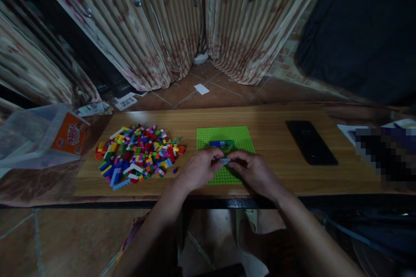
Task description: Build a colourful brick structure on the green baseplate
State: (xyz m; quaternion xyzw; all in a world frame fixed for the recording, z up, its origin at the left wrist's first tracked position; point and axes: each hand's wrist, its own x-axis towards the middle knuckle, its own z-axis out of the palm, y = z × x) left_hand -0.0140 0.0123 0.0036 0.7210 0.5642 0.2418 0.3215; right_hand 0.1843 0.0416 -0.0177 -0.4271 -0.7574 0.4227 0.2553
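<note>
We see both bare hands meeting above the green studded baseplate [224,179], which lies flat near the middle of the wooden surface [269,117]. Our left hand [200,168] pinches one end of a small pale brick [224,161] between thumb and fingers, and our right hand [256,173] pinches the other end the same way, so the brick spans the narrow gap between the fingertips. It sits over the middle of the baseplate; in this dim light we cannot tell whether its underside touches the studs.

Just beyond our fingers, a blue-and-green brick row [222,143] lies crosswise on the baseplate, blue toward the left and green toward the right.

To our left, a pile of loose bricks [139,151] in many colours spreads over the surface, with a long light-blue brick [121,184] at its near edge. Past the surface's left end we see a clear plastic tub [30,136] with an orange label [70,134]. To our right, well apart from the baseplate, a black phone [311,143] lies flat. Beyond the far edge, a white paper [202,89] lies on the tiled floor [182,95], before striped curtains [130,30].
</note>
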